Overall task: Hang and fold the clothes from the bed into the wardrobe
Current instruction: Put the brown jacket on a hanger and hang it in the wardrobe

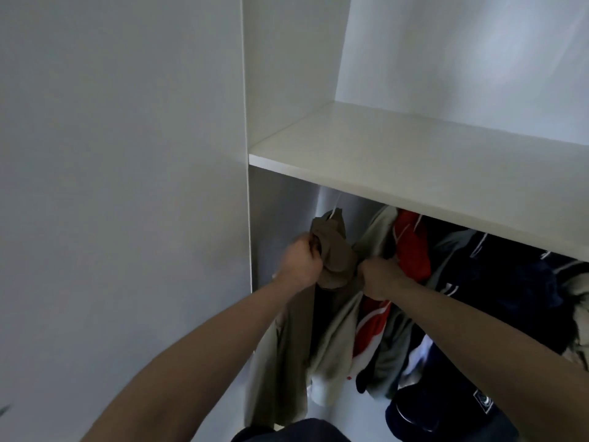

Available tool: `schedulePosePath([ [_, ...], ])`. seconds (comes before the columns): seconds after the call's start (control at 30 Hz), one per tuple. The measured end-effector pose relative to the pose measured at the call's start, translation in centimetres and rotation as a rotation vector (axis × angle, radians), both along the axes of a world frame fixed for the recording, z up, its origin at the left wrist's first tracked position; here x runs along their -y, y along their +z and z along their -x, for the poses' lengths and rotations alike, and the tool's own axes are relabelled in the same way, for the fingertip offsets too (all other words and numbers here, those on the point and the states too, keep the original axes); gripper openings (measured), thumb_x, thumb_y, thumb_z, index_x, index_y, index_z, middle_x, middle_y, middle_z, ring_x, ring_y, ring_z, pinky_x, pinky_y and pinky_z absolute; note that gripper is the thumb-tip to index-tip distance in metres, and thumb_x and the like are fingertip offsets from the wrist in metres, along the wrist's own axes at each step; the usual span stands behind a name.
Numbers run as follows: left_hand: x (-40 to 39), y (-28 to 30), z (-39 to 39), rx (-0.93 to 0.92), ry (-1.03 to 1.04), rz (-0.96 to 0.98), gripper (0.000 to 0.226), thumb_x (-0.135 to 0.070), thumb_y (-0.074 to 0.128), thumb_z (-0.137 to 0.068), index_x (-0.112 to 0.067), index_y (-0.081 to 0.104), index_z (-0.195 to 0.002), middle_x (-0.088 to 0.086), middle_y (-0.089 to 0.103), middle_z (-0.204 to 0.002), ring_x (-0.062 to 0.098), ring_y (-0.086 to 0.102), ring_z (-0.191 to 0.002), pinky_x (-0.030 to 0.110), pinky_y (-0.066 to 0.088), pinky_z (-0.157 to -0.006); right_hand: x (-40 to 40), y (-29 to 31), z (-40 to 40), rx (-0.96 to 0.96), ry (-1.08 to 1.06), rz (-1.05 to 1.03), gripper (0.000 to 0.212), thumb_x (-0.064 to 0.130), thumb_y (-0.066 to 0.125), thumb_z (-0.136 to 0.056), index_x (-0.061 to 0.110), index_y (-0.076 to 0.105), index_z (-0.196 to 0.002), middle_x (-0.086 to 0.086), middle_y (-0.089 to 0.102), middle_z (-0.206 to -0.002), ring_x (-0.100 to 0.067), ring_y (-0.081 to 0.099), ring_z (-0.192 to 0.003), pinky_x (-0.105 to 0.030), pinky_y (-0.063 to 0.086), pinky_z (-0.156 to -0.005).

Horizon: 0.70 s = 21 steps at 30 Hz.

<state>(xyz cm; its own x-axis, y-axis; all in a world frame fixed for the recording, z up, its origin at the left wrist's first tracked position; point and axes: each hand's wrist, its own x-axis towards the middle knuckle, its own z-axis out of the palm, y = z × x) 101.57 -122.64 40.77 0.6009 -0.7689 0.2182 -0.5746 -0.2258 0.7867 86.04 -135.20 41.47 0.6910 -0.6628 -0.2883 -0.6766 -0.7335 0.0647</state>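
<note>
Both arms reach forward into the lower compartment of a white wardrobe [280, 90], under its white shelf [414, 161]. The left hand [301, 264] is a closed fist gripping the left side of a bunched khaki garment [334, 253], its knuckles turned toward the camera. The right hand [379, 279] is also curled tight and grips the same garment from the right, so the bundled cloth sits squeezed between the two fists, touching both. The top of the garment rises above the hands, and a thin white hanger hook [336, 207] sticks up out of it toward the underside of the shelf; whether the hook is on a rail cannot be told, as the shelf hides that part.

Below the hands the khaki cloth hangs down in a long panel [280, 362] along the left wall of the compartment, reaching almost to the bottom edge of the view.

Just to the right of the right hand hang other clothes, packed close together: a pale grey-green piece [338, 339], a red and white top [411, 247] directly behind the right wrist, and then dark navy garments [516, 291] filling the rest of the compartment. To the left stands a plain white wall [121, 186].
</note>
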Motion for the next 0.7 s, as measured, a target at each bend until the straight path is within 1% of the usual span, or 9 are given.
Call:
schedulePosePath([
  [0.07, 2.0, 0.1, 0.0, -0.012, -0.004, 0.037, 0.014, -0.008, 0.049, -0.096, -0.005, 0.061, -0.103, 0.017, 0.068, -0.102, 0.034, 0.064, -0.090, 0.032, 0.044, -0.072, 0.0, 0.2, 0.1, 0.013, 0.003, 0.018, 0.017, 0.025, 0.058, -0.098, 0.010, 0.065, -0.090, -0.009, 0.066, -0.097, -0.028, 0.064, -0.090, -0.034, 0.053, -0.077],
  [0.13, 4.0, 0.1, 0.1, -0.035, -0.017, 0.069, 0.011, -0.009, 0.047, -0.097, -0.010, 0.057, -0.092, 0.010, 0.063, -0.092, 0.024, 0.058, -0.079, 0.031, 0.042, -0.068, 0.2, 0.2, 0.3, 0.058, -0.002, 0.019, 0.018, 0.019, 0.059, -0.094, 0.007, 0.070, -0.103, -0.012, 0.070, -0.107, -0.031, 0.067, -0.099, -0.036, 0.056, -0.081],
  [0.27, 7.7, -0.2, 0.0, -0.071, -0.007, 0.083, 0.025, -0.010, 0.047, -0.098, -0.024, 0.044, -0.077, -0.008, 0.051, -0.077, 0.008, 0.050, -0.069, 0.016, 0.034, -0.055, 0.7, -0.3, 0.8, 0.115, -0.032, 0.001, 0.020, 0.012, 0.059, -0.091, 0.004, 0.073, -0.104, -0.014, 0.071, -0.108, -0.030, 0.068, -0.098, -0.036, 0.057, -0.080],
  [0.33, 9.3, -0.4, 0.0, -0.077, -0.016, 0.050, 0.022, -0.010, 0.046, -0.097, -0.023, 0.045, -0.078, -0.006, 0.053, -0.081, 0.012, 0.052, -0.075, 0.021, 0.042, -0.064, 1.0, -0.7, 1.2, 0.142, -0.040, 0.002, 0.021, 0.013, 0.059, -0.091, 0.005, 0.073, -0.105, -0.013, 0.071, -0.108, -0.030, 0.068, -0.099, -0.037, 0.057, -0.080],
  [0.37, 10.0, -0.6, -0.1, -0.080, -0.031, 0.034, 0.017, -0.011, 0.046, -0.097, -0.020, 0.048, -0.082, -0.002, 0.056, -0.087, 0.015, 0.054, -0.080, 0.023, 0.044, -0.071, 1.1, -0.8, 1.4, 0.158, -0.044, 0.002, 0.022, 0.013, 0.059, -0.091, 0.005, 0.073, -0.106, -0.013, 0.071, -0.108, -0.030, 0.068, -0.099, -0.037, 0.057, -0.081],
  [0.43, 11.3, -0.8, -0.1, -0.085, -0.072, 0.011, 0.011, -0.011, 0.044, -0.097, -0.016, 0.051, -0.090, 0.005, 0.060, -0.098, 0.017, 0.054, -0.086, 0.026, 0.044, -0.076, 1.1, -1.1, 1.7, 0.182, -0.051, 0.002, 0.023, 0.015, 0.059, -0.092, 0.005, 0.073, -0.107, -0.013, 0.071, -0.109, -0.030, 0.067, -0.100, -0.038, 0.056, -0.082],
  [0.5, 12.3, -1.0, -0.1, -0.081, -0.102, -0.015, 0.010, -0.010, 0.044, -0.097, -0.014, 0.052, -0.093, 0.006, 0.059, -0.099, 0.018, 0.053, -0.087, 0.027, 0.043, -0.076, 1.2, -1.3, 1.8, 0.200, -0.058, 0.018, 0.026, 0.019, 0.058, -0.094, 0.008, 0.072, -0.112, -0.012, 0.071, -0.113, -0.029, 0.067, -0.104, -0.036, 0.055, -0.085],
  [0.6, 13.2, -1.3, 0.1, -0.075, -0.129, -0.050, 0.012, -0.008, 0.043, -0.097, -0.013, 0.050, -0.088, 0.007, 0.058, -0.097, 0.020, 0.053, -0.086, 0.026, 0.042, -0.075, 1.2, -1.6, 2.0, 0.224, -0.058, 0.027, 0.031, 0.021, 0.059, -0.094, 0.013, 0.069, -0.122, -0.010, 0.068, -0.122, -0.028, 0.064, -0.112, -0.033, 0.052, -0.090],
  [0.7, 13.6, -1.6, 0.3, -0.045, -0.162, -0.072, 0.015, -0.006, 0.042, -0.097, -0.014, 0.048, -0.086, 0.004, 0.055, -0.092, 0.019, 0.053, -0.085, 0.024, 0.038, -0.070, 1.1, -2.0, 2.2, 0.238, -0.055, 0.019, 0.031, 0.021, 0.059, -0.094, 0.013, 0.069, -0.123, -0.010, 0.067, -0.123, -0.028, 0.063, -0.112, -0.032, 0.051, -0.090],
])
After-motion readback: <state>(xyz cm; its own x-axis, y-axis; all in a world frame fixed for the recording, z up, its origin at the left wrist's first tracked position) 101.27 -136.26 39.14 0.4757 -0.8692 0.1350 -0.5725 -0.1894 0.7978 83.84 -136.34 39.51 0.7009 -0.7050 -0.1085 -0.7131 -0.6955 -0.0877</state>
